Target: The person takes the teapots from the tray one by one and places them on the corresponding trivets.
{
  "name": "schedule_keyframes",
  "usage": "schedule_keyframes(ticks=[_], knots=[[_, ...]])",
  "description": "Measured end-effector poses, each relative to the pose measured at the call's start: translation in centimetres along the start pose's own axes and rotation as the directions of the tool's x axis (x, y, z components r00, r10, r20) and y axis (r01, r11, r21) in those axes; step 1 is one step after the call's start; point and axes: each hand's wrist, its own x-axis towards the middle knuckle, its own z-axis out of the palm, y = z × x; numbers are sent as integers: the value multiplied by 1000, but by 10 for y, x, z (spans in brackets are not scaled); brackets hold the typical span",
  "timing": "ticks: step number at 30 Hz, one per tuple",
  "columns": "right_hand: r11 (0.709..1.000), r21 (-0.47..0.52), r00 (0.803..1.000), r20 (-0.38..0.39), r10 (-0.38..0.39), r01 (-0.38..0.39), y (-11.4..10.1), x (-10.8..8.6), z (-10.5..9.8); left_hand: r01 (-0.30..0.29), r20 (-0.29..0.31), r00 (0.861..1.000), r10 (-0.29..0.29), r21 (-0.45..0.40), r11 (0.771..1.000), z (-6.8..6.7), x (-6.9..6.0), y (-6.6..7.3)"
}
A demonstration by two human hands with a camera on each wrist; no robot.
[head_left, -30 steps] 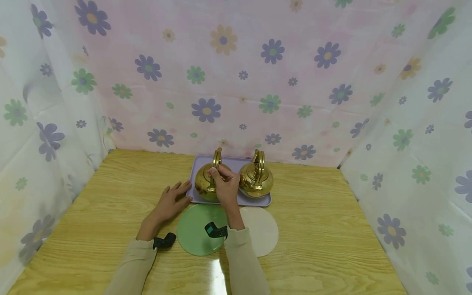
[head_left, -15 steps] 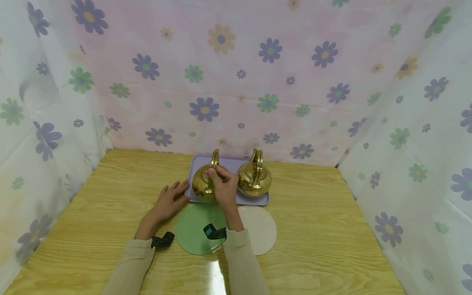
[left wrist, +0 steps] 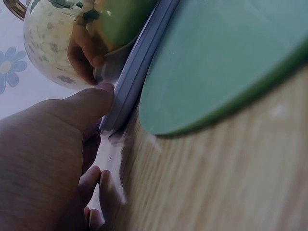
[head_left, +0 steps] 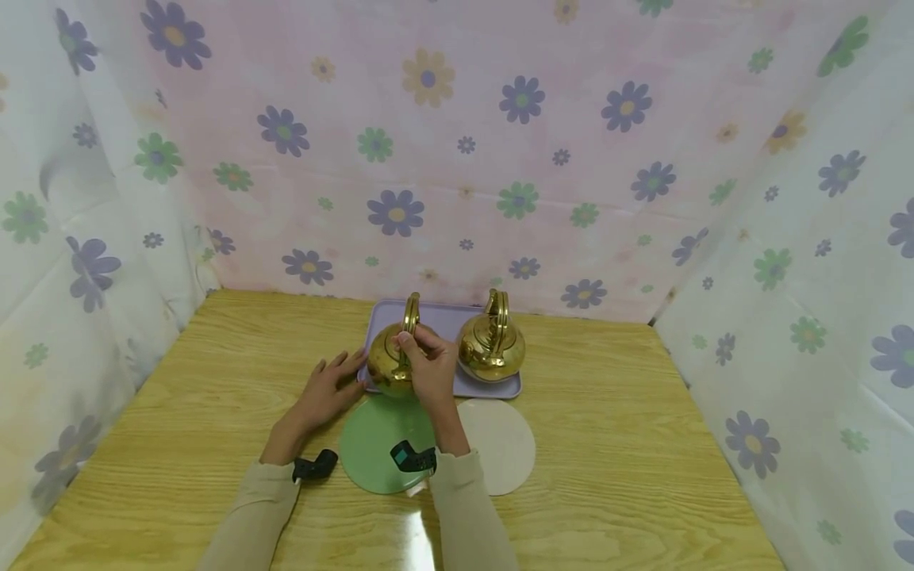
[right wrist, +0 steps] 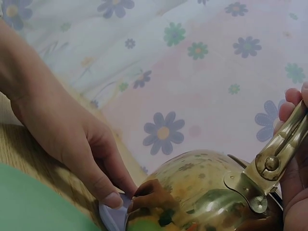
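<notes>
A brass kettle point(head_left: 385, 369) with an upright hinged handle is at the left of a shallow lilac tray point(head_left: 446, 315). My right hand point(head_left: 434, 371) grips that kettle's handle point(right wrist: 284, 149), thumb on the near side. Whether its base touches the tray is hidden. Fingers spread, my left hand point(head_left: 330, 392) rests at the tray's left edge. In the left wrist view the thumb point(left wrist: 94, 103) touches the tray's rim beside the kettle's shiny body point(left wrist: 53, 45). A second brass kettle point(head_left: 493, 357) stands on the tray's right part.
In front of the tray lie a flat green disc point(head_left: 378, 456) and, to its right, a flat cream disc point(head_left: 503, 448). Both are on the wood-grain table point(head_left: 614, 444). Flowered cloth point(head_left: 443, 159) hangs behind and on both sides.
The left kettle and my right hand have shifted slightly left and nearer to me, away from the second kettle. My left hand has stayed at the tray's edge.
</notes>
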Motion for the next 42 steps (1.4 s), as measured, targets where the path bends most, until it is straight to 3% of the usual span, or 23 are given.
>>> schedule_keyframes(ticks=[27,42], knots=[[999,10,999,-25,48,-47,-9,-11,2,-17,-23,1000,17,4,1000,1,1,1],[999,15,999,7,43,-43,-14,-22,-2,-2,-22,1000,2,18,1000,2,-3,5]])
